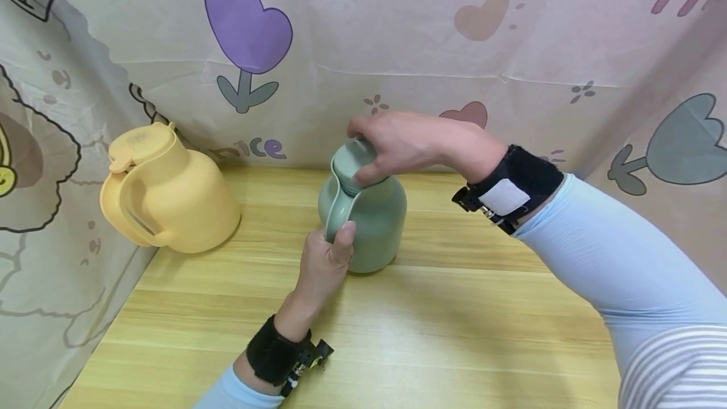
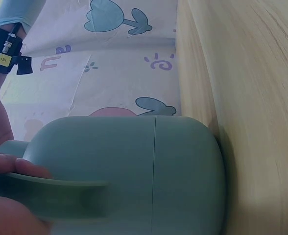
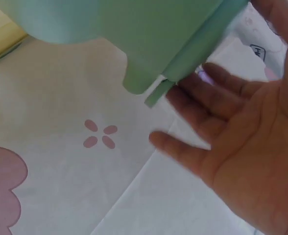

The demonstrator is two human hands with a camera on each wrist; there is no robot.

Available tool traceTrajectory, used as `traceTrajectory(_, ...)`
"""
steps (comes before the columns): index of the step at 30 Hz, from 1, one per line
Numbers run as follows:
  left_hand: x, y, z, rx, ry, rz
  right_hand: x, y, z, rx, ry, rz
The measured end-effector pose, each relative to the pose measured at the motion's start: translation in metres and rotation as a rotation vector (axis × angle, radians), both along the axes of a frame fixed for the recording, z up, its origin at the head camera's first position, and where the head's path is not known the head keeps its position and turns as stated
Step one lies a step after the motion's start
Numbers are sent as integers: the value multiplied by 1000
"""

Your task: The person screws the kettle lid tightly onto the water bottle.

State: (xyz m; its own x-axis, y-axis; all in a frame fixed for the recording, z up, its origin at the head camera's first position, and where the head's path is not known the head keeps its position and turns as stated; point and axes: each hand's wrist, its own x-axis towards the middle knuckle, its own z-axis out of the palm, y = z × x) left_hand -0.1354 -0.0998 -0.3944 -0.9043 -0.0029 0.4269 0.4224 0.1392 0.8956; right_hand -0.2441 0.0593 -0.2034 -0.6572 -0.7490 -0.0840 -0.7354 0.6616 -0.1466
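A sage-green insulated jug (image 1: pixel 379 229) stands upright on the table, its spout toward the back. My left hand (image 1: pixel 324 267) grips its handle (image 1: pixel 339 210), thumb lying along the top. In the left wrist view the fingers wrap the handle (image 2: pixel 80 198) beside the jug's body (image 2: pixel 129 152). From above, my right hand (image 1: pixel 406 141) holds the round lid (image 1: pixel 348 161) by its edge, thumb on the near side and fingers on the far side. Up close in the right wrist view, fingertips touch the rim of the lid (image 3: pixel 207 51) near the small spout flap (image 3: pixel 159 93).
A yellow jug (image 1: pixel 195 204) of similar shape stands at the left of the wooden table (image 1: pixel 454 333), its handle facing the near left. Behind the table hangs a printed cloth (image 1: pixel 363 24) with flowers and hearts, which also covers the left and right sides.
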Motion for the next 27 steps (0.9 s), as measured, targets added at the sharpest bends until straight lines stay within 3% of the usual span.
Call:
traceTrajectory(5, 0, 0, 0, -9, -9, -1, 1, 0, -3, -6, 28, -58)
traceTrajectory(17, 1, 1, 2, 4, -13, -7, 5, 1, 0, 4, -14, 47)
traceTrajectory(27, 1, 1, 2, -3, 20, -12, 4, -1, -4, -13, 11, -79)
